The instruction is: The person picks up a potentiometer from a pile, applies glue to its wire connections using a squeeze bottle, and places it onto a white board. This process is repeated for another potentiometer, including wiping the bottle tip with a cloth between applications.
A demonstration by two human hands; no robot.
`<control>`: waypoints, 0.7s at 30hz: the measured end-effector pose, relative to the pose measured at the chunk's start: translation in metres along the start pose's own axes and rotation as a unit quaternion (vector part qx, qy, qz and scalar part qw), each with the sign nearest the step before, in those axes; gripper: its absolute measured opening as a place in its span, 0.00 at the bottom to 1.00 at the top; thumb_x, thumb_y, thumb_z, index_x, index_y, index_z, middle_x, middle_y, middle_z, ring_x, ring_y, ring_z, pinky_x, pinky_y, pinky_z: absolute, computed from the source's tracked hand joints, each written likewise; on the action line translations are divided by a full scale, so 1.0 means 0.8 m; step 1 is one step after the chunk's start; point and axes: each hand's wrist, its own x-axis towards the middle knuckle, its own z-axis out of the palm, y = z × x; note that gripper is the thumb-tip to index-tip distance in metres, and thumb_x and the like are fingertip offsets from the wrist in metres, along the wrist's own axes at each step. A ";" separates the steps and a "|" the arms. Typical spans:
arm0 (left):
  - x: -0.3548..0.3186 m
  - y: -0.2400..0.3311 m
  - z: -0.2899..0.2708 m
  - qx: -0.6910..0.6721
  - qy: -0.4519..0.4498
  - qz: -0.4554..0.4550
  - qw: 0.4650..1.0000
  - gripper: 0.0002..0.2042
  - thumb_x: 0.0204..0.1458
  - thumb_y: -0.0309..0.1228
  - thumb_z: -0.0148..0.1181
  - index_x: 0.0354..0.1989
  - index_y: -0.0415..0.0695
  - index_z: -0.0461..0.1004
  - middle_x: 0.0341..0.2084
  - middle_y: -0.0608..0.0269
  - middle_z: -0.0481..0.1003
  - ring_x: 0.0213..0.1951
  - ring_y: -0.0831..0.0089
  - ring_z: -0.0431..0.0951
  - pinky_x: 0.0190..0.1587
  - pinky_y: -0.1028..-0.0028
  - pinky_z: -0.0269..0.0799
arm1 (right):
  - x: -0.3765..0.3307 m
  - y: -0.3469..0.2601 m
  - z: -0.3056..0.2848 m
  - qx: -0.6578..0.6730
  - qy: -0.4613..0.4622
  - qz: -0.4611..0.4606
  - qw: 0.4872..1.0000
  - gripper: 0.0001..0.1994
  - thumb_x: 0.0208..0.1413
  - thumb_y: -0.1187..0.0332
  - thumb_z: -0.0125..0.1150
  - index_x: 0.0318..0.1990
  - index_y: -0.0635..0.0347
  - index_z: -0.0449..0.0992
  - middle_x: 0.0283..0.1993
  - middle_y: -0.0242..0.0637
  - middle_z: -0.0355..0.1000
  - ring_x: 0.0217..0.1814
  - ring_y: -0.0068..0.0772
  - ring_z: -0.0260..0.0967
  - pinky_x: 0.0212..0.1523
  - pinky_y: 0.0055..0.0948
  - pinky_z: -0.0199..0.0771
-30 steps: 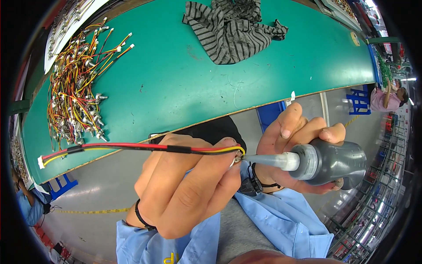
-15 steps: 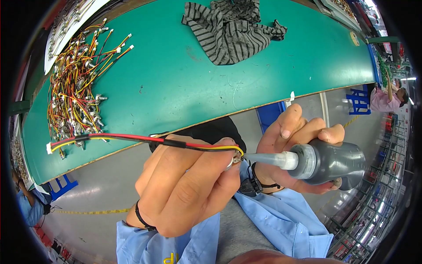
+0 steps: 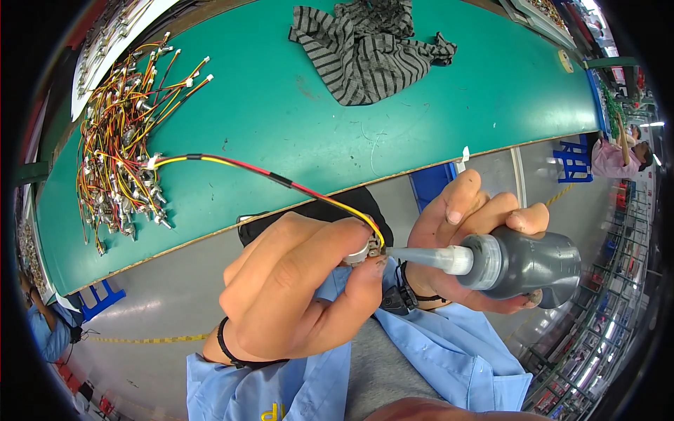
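Note:
Between thumb and forefinger, my left hand (image 3: 302, 281) pinches a small round metal potentiometer (image 3: 359, 254). Its red, yellow and black wire lead (image 3: 281, 179) arcs up and leftward to a white plug (image 3: 153, 162) above the pile. My right hand (image 3: 456, 231) is wrapped round a squeeze bottle (image 3: 530, 266) of dark liquid, lying sideways in the grip. The bottle's translucent tapered nozzle (image 3: 425, 258) points left, its tip at the potentiometer's terminals beside the wire ends. Whether the tip touches them I cannot tell.
A heap of wired potentiometers (image 3: 123, 161) lies on the green table (image 3: 281, 126) at left. A striped grey cloth (image 3: 372, 59) is crumpled at the far side. A tape roll (image 3: 565, 62) sits far right. Blue stools (image 3: 572, 161) and people are beyond the table.
The potentiometer has turned in my left fingers, showing more of its metal body. Its lead has swung upward, the plug now higher and further right. My right hand and bottle have barely shifted.

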 end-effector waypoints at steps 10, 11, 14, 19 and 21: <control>0.001 -0.003 0.003 -0.008 0.011 0.012 1.000 0.15 0.37 0.17 0.65 0.37 0.32 0.73 0.21 0.56 0.75 0.19 0.70 0.74 0.19 0.76 0.69 | 0.000 -0.001 -0.001 -0.037 -0.013 -0.005 0.999 0.29 0.52 0.40 0.53 0.42 0.62 0.62 0.18 0.27 0.52 0.16 0.21 0.45 0.32 0.25 0.56; 0.001 -0.002 0.003 -0.008 0.011 0.013 1.000 0.15 0.37 0.17 0.65 0.37 0.32 0.73 0.21 0.56 0.75 0.19 0.70 0.74 0.19 0.76 0.69 | 0.001 -0.002 -0.002 -0.037 -0.013 -0.006 0.999 0.29 0.52 0.40 0.53 0.42 0.62 0.62 0.18 0.27 0.52 0.16 0.21 0.45 0.32 0.25 0.56; 0.002 0.001 0.001 -0.004 0.013 0.007 1.000 0.15 0.37 0.17 0.65 0.36 0.32 0.73 0.21 0.56 0.75 0.18 0.70 0.73 0.18 0.76 0.68 | 0.001 -0.004 -0.002 -0.047 -0.016 -0.034 0.998 0.30 0.51 0.40 0.55 0.42 0.62 0.63 0.19 0.28 0.54 0.16 0.21 0.48 0.33 0.25 0.56; 0.001 0.001 0.001 0.007 0.010 0.014 1.000 0.15 0.37 0.17 0.65 0.37 0.32 0.73 0.20 0.56 0.75 0.17 0.70 0.73 0.18 0.77 0.68 | -0.002 -0.008 -0.007 -0.071 -0.043 -0.047 0.995 0.31 0.50 0.40 0.57 0.43 0.62 0.63 0.19 0.29 0.56 0.16 0.21 0.51 0.33 0.25 0.56; 0.001 0.002 0.000 0.007 0.011 0.006 1.000 0.15 0.37 0.17 0.65 0.37 0.32 0.73 0.20 0.56 0.75 0.17 0.71 0.73 0.18 0.77 0.67 | -0.003 -0.009 -0.007 -0.069 -0.042 -0.039 0.996 0.31 0.49 0.41 0.59 0.43 0.61 0.63 0.19 0.29 0.57 0.16 0.20 0.52 0.33 0.26 0.56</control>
